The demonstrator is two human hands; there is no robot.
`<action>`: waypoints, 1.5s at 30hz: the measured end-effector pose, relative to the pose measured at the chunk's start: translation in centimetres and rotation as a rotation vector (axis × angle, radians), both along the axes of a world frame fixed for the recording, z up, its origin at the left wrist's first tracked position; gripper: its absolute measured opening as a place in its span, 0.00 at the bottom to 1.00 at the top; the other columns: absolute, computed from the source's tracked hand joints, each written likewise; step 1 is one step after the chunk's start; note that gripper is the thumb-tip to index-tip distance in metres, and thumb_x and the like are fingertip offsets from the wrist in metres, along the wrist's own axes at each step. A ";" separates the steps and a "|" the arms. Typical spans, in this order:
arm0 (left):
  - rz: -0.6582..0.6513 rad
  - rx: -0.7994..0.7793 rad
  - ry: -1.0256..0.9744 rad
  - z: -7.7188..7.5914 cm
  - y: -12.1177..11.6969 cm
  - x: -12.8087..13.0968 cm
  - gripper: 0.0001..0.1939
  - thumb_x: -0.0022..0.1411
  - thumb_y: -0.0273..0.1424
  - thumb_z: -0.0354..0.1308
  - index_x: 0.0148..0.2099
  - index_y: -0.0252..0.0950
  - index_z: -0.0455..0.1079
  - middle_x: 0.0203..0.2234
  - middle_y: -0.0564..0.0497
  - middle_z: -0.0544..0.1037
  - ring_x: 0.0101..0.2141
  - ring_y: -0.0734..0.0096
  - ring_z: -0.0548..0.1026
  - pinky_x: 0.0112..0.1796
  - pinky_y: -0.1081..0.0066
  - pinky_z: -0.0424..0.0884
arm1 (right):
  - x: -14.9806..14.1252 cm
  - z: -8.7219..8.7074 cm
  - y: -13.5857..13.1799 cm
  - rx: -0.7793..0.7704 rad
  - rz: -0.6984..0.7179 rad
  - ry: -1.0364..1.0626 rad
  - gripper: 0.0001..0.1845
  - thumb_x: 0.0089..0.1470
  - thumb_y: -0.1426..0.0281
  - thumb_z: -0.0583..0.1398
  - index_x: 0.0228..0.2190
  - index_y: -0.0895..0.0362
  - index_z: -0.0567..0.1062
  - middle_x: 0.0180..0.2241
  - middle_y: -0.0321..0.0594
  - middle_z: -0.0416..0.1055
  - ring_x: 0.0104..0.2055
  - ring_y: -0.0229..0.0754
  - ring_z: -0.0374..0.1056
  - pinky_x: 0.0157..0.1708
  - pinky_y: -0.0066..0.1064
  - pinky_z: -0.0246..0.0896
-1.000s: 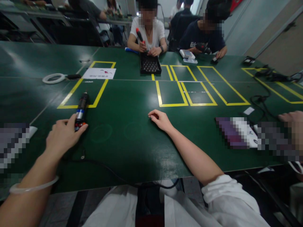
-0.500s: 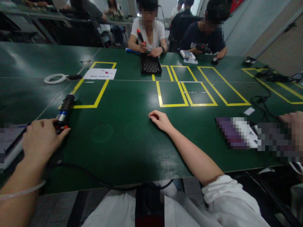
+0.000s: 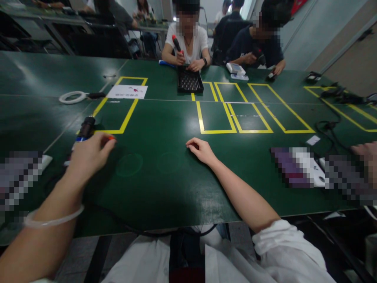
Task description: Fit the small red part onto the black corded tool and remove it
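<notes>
My left hand [image 3: 90, 157] is over the left part of the table, its thumb and fingers closed on a small orange piece [image 3: 112, 138] that shows at the fingertips. Behind that hand lies a cylindrical tool [image 3: 87, 125] with a black end and a blue band; the hand hides most of it. My right hand [image 3: 200, 150] rests on the green table [image 3: 165, 188] near the middle, fingers loosely curled in, with nothing visible in them.
Across the table a person holds a red-and-black screwdriver [image 3: 177, 44] over a black tray [image 3: 190, 83]. Yellow tape outlines mark the tabletop. A white cable coil [image 3: 72, 97] and a paper sheet [image 3: 128, 91] lie far left. Another person's hand [image 3: 365, 153] is at right.
My left hand has moved right and slightly away from me, carrying the orange piece. The banded tool stays in place. My right hand has not moved. The view has shifted slightly.
</notes>
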State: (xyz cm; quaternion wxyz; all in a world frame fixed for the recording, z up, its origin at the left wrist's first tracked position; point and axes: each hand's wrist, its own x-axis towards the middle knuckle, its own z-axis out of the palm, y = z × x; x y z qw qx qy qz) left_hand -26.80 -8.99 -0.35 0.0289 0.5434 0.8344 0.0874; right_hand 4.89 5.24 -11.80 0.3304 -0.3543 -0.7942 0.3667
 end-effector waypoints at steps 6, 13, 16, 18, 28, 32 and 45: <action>-0.504 0.131 -0.552 -2.6 7.2 8.3 0.26 0.67 0.44 0.45 0.58 0.34 0.69 0.39 0.47 0.77 0.39 0.67 0.74 0.44 0.67 0.68 | 0.2 0.0 0.0 -0.054 0.041 0.070 0.10 0.56 0.69 0.57 0.39 0.56 0.75 0.32 0.36 0.75 0.31 0.37 0.67 0.35 0.29 0.61; -0.747 -0.077 -0.975 -6.6 11.4 12.8 0.32 0.66 0.41 0.51 0.67 0.32 0.57 0.33 0.49 0.73 0.35 0.68 0.71 0.39 0.68 0.67 | 0.2 -0.1 0.2 -0.174 0.168 0.209 0.18 0.53 0.64 0.61 0.45 0.55 0.69 0.30 0.32 0.71 0.26 0.34 0.63 0.30 0.27 0.59; -0.730 -0.035 -1.048 -7.8 11.4 13.0 0.31 0.66 0.41 0.51 0.67 0.32 0.57 0.32 0.51 0.72 0.36 0.69 0.71 0.42 0.67 0.67 | 0.2 0.0 0.2 -0.171 0.174 0.215 0.11 0.55 0.64 0.60 0.39 0.55 0.69 0.31 0.34 0.73 0.28 0.35 0.64 0.32 0.28 0.60; -0.677 0.028 -1.068 -8.3 11.3 12.9 0.28 0.66 0.41 0.51 0.64 0.31 0.61 0.32 0.51 0.73 0.36 0.68 0.72 0.43 0.66 0.67 | 0.2 0.0 0.2 -0.185 0.152 0.225 0.10 0.55 0.64 0.60 0.38 0.55 0.69 0.30 0.34 0.73 0.28 0.35 0.65 0.32 0.28 0.60; -0.636 0.087 -1.055 -9.2 11.1 13.2 0.17 0.63 0.43 0.56 0.40 0.32 0.70 0.31 0.48 0.75 0.33 0.68 0.73 0.39 0.67 0.68 | 0.2 0.1 0.1 -0.073 0.068 0.200 0.09 0.55 0.65 0.59 0.38 0.55 0.69 0.26 0.31 0.67 0.25 0.34 0.61 0.29 0.27 0.57; -0.637 0.095 -1.078 -9.3 10.8 13.1 0.16 0.60 0.41 0.59 0.41 0.32 0.69 0.31 0.50 0.74 0.33 0.69 0.73 0.38 0.68 0.67 | 0.2 0.2 0.0 -0.102 0.075 0.207 0.13 0.54 0.65 0.61 0.41 0.54 0.68 0.27 0.31 0.67 0.26 0.34 0.62 0.29 0.28 0.58; -0.614 0.141 -1.121 -9.4 10.8 13.0 0.18 0.58 0.40 0.62 0.44 0.32 0.70 0.34 0.48 0.76 0.36 0.68 0.74 0.42 0.65 0.69 | 0.2 -0.1 0.4 -0.142 0.051 0.299 0.12 0.55 0.60 0.61 0.35 0.55 0.69 0.29 0.33 0.68 0.26 0.34 0.61 0.28 0.28 0.58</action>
